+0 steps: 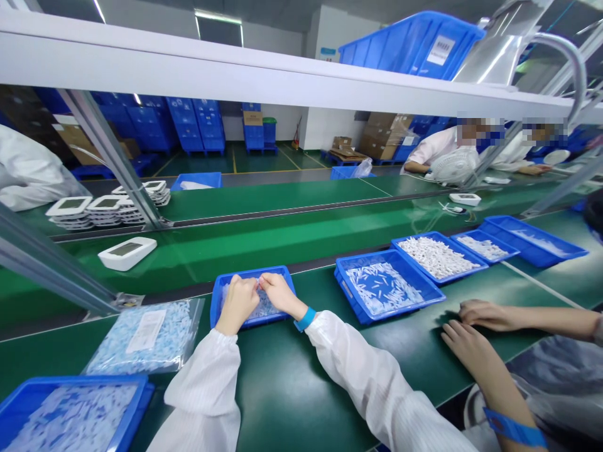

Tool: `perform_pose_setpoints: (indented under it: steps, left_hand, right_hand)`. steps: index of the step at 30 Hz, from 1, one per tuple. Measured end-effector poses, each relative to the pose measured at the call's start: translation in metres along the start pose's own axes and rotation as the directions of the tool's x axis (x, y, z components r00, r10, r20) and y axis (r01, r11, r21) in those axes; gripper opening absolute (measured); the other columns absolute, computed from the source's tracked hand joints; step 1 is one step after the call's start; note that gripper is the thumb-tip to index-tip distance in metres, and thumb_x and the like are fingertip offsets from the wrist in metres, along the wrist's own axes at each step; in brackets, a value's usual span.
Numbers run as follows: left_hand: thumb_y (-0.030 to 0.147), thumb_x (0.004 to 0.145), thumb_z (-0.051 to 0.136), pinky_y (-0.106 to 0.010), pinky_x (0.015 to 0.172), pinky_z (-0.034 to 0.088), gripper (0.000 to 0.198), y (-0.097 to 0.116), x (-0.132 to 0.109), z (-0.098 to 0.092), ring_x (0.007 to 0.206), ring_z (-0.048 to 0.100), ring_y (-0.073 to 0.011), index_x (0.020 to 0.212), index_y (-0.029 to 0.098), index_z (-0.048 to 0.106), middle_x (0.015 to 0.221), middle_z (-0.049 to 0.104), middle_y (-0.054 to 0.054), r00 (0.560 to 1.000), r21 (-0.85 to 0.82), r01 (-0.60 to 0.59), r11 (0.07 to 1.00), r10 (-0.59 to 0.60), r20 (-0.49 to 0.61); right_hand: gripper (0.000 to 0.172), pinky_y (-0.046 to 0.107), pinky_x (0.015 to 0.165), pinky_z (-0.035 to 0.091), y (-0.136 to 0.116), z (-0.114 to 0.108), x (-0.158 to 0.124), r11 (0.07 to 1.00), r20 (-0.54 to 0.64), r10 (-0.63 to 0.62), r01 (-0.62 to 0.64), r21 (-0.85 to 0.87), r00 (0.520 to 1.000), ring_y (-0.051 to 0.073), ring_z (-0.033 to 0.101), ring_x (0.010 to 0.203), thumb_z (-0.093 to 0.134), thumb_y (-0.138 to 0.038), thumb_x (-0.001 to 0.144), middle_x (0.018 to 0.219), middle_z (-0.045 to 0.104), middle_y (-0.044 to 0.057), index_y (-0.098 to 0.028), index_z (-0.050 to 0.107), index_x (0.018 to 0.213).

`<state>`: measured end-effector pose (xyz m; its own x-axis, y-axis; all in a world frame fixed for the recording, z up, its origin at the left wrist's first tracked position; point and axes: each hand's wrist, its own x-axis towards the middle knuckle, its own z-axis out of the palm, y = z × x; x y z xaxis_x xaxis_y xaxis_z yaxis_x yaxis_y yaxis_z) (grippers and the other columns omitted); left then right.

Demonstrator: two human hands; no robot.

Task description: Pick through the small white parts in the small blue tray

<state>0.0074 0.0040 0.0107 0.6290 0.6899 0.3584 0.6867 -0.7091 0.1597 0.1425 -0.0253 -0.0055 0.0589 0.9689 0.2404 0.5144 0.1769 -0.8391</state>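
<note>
Both my hands meet above a small blue tray [214, 307] that holds many small pale pieces. My left hand [239, 302] has its fingers pinched together near the tray's middle. Fingertip to fingertip with it, my right hand [279, 294] is pinched too, a blue band on its wrist. Whatever sits between the fingertips is too small to name. Left of the tray lies a clear plastic bag [176, 342] of light blue pieces with a white label. Closer to me on the left stands another blue tray [141, 402] with pale strips.
Blue trays of pale strips [346, 298] and white parts [436, 256] line the bench at right. A co-worker's hands [475, 339] rest beside them. Beyond runs a green conveyor [245, 235] carrying a white device [127, 253]. A metal post [108, 157] and white shelf [282, 78] frame the station.
</note>
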Motion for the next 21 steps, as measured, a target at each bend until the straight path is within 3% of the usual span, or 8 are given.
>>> perform_pose_setpoints:
  steps: [8,14,21]
  left_hand:
    - [0.005,0.076,0.039,-0.033,0.076,0.037,0.026,0.008,0.001,-0.003,0.068,0.056,-0.0200,0.069,0.016,0.062,0.071,0.068,-0.009,1.000,0.051,-0.018,0.999,0.017,0.019]
    - [0.017,0.086,0.034,-0.034,0.073,0.036,0.030,0.006,0.000,0.004,0.066,0.056,-0.0206,0.069,0.018,0.058,0.069,0.067,-0.007,0.998,0.094,-0.010,0.995,0.015,-0.053]
    - [0.027,0.092,0.031,-0.032,0.074,0.036,0.036,0.003,-0.002,0.000,0.066,0.056,-0.0172,0.065,0.020,0.054,0.068,0.065,-0.004,0.987,-0.092,-0.134,0.987,0.124,-0.106]
  right_hand:
    - [0.027,0.021,0.060,0.033,-0.003,-0.002,0.000,1.000,0.051,0.003,-0.002,-0.020,0.999,0.011,0.049,0.063,0.043,-0.013,0.089,0.062,0.054,-0.002,-0.016,0.053,0.064]
    - [0.030,0.020,0.057,0.031,-0.002,-0.004,0.002,0.998,0.059,0.012,-0.016,0.064,0.998,0.010,0.042,0.060,0.042,-0.016,0.091,0.062,0.046,-0.004,-0.017,0.042,0.061]
    - [0.038,0.020,0.054,0.032,-0.001,-0.011,-0.006,0.978,0.022,-0.019,0.014,0.209,1.000,0.009,0.039,0.057,0.035,-0.033,0.096,0.059,0.042,-0.004,-0.018,0.041,0.061]
